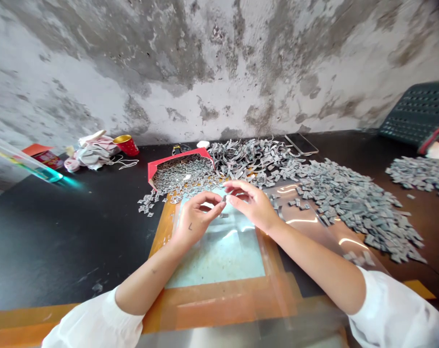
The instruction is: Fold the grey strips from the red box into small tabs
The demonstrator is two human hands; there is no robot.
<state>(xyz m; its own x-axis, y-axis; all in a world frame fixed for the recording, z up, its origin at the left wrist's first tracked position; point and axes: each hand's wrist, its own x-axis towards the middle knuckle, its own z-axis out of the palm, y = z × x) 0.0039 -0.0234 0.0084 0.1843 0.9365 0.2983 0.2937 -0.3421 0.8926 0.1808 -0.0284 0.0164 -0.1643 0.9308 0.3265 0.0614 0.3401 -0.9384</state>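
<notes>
Head view shows a pinched grey piece [224, 198], direction and long axis unclear.

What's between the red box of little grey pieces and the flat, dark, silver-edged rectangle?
In the head view, a tangled heap of curly grey strips lies between the red box and the rectangle.

Here's the wall [212, 58], patchy grey and white, right across the back! Over on the left, a red cup [128, 146], gold inside, leaning beside a crumpled cloth pile [94, 153], with a red packet [47, 158] further out. A phone [302, 144] lies flat near the wall, and far right, a dark basket [417, 113] sits tilted!
</notes>
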